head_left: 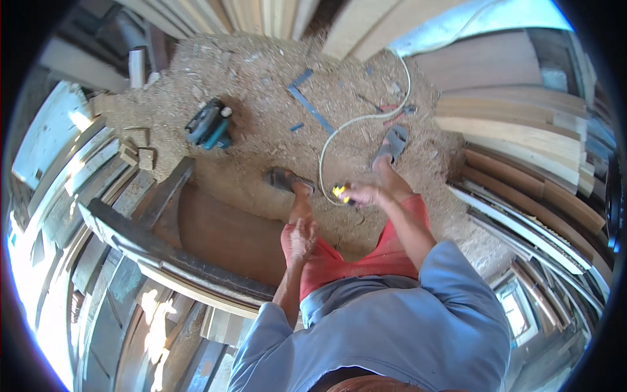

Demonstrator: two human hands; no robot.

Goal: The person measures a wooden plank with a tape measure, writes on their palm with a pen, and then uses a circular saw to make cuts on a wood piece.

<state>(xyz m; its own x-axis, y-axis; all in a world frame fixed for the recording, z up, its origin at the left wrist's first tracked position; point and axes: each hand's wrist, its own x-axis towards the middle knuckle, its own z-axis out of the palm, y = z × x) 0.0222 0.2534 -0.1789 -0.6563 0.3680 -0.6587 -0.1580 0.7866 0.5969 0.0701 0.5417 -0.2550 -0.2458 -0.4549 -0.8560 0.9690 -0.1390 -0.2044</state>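
On a floor [255, 75] strewn with wood chips and dust, a small yellow-and-black tool [339, 191] is held out in front of the body, above the ground between the lower legs. It is gripped by the right hand [364, 194], whose fingers are closed around it; its exact kind cannot be made out. A pale hose [364, 118] is looped just beside it, and whether the two are joined cannot be determined. The left hand [300, 239] is laid loosely on the left knee, fingers partly extended; nothing is seen in its hold.

As to progress, the yellow tool is already taken up and raised, which is all that can be recorded as done. No workpiece is held by either hand, and no contact between the tool and any board is seen. A teal-and-black power tool [210, 124], a blue-grey square [309, 105] and red-handled pliers [394, 115] are left lying on the floor, out of hand. To the left, a brown panel [225, 221] with a dark frame is noted beside the leg; stacked boards [513, 124] are noted at the right. How much work is left is judged not determinable from this view.
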